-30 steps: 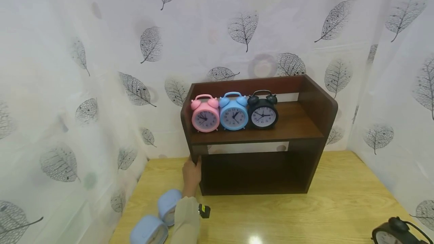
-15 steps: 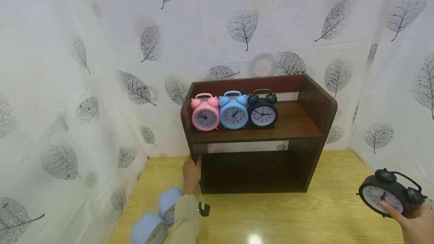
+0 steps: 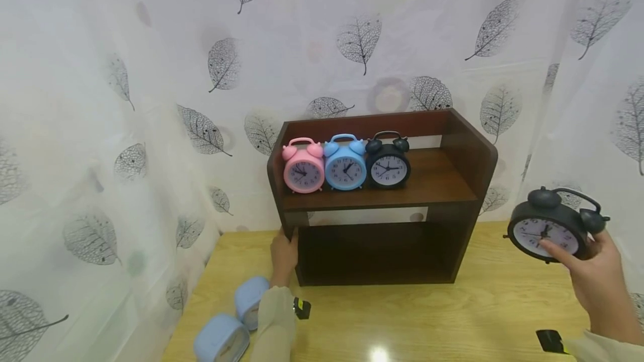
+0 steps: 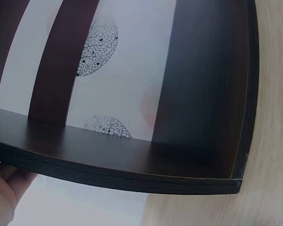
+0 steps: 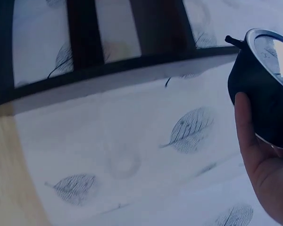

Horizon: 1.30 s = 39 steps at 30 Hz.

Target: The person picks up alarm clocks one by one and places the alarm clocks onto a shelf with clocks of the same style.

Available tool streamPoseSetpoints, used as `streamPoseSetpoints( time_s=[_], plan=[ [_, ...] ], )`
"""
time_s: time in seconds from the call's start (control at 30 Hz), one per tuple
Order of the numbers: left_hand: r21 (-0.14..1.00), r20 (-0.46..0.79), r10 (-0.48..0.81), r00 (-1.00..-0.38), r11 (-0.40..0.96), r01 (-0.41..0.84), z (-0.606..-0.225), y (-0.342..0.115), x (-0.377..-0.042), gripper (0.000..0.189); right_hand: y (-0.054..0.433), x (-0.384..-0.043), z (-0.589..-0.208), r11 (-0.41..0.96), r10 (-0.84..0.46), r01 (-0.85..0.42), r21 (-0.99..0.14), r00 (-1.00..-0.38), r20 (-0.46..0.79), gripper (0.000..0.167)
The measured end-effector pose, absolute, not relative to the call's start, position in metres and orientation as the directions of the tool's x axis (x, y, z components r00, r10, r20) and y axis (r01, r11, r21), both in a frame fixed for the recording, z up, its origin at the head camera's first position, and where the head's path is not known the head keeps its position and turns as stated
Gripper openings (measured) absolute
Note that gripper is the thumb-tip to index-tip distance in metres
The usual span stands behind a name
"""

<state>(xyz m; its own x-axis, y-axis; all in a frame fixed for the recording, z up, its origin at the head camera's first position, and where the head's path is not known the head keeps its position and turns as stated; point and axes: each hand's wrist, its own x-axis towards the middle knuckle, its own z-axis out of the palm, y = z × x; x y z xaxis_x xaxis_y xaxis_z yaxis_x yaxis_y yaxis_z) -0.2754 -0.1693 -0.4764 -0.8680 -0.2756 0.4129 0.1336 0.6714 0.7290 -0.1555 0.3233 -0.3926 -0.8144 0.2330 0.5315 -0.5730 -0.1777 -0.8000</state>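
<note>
My right hand [image 3: 598, 272] holds a black twin-bell alarm clock [image 3: 545, 227] in the air at the right of the head view, thumb across its white dial, the clock tilted. The same clock [image 5: 262, 89] shows at the right edge of the right wrist view. My left hand [image 3: 284, 256] grips the left side panel of a dark brown two-tier shelf [image 3: 382, 200], thumb on the inner face and fingers outside. On the upper tier a pink alarm clock [image 3: 304, 176], a blue alarm clock [image 3: 345, 173] and another black alarm clock [image 3: 388, 172] stand in a row from the left.
Two light blue rounded clocks [image 3: 221, 338] lie on the wooden table [image 3: 402, 323] left of my left forearm. Behind the shelf and along both sides hangs a white leaf-patterned sheet [image 3: 312, 32].
My right hand has come into view with the black alarm clock, raising it from the lower right corner up and leftward. The left hand stays on the shelf panel.
</note>
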Motion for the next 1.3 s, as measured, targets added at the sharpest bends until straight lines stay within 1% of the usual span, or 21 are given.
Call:
streamPoseSetpoints(
  time_s=[0.1,0.23,0.33,0.47,0.67,1.03,1.13,1.2,1.3],
  plan=[
    [0.726,0.422,-0.279,-0.863,0.674,0.137,-0.476,-0.169,-0.275,0.028,0.313,-0.162,-0.378,-0.268,0.181,-0.593,-0.760,-0.805,0.565,0.067],
    [0.722,0.423,-0.282,-0.861,0.679,0.133,-0.475,-0.169,-0.274,0.027,0.298,-0.169,-0.363,-0.363,0.149,-0.592,-0.720,-0.799,0.582,0.064],
    [0.718,0.424,-0.278,-0.862,0.683,0.133,-0.475,-0.170,-0.275,0.026,0.288,-0.175,-0.354,-0.402,0.134,-0.587,-0.702,-0.796,0.590,0.061],
    [0.714,0.428,-0.277,-0.860,0.688,0.134,-0.476,-0.171,-0.277,0.026,0.275,-0.181,-0.341,-0.399,0.104,-0.594,-0.699,-0.786,0.609,0.059],
    [0.711,0.420,-0.280,-0.863,0.692,0.121,-0.476,-0.170,-0.277,0.028,0.256,-0.189,-0.328,-0.354,0.076,-0.607,-0.711,-0.777,0.625,0.055],
    [0.723,0.408,-0.279,-0.869,0.681,0.121,-0.477,-0.169,-0.276,0.032,0.232,-0.205,-0.322,-0.293,0.080,-0.563,-0.773,-0.820,0.567,0.057],
    [0.721,0.410,-0.275,-0.870,0.682,0.123,-0.478,-0.169,-0.275,0.032,0.228,-0.210,-0.323,-0.244,0.072,-0.533,-0.810,-0.843,0.533,0.056],
    [0.720,0.411,-0.274,-0.870,0.683,0.125,-0.478,-0.170,-0.275,0.031,0.224,-0.214,-0.324,-0.187,0.072,-0.509,-0.840,-0.860,0.505,0.053],
    [0.725,0.407,-0.275,-0.871,0.678,0.125,-0.476,-0.169,-0.275,0.030,0.220,-0.221,-0.323,-0.058,0.072,-0.468,-0.882,-0.883,0.464,0.049]
  ],
)
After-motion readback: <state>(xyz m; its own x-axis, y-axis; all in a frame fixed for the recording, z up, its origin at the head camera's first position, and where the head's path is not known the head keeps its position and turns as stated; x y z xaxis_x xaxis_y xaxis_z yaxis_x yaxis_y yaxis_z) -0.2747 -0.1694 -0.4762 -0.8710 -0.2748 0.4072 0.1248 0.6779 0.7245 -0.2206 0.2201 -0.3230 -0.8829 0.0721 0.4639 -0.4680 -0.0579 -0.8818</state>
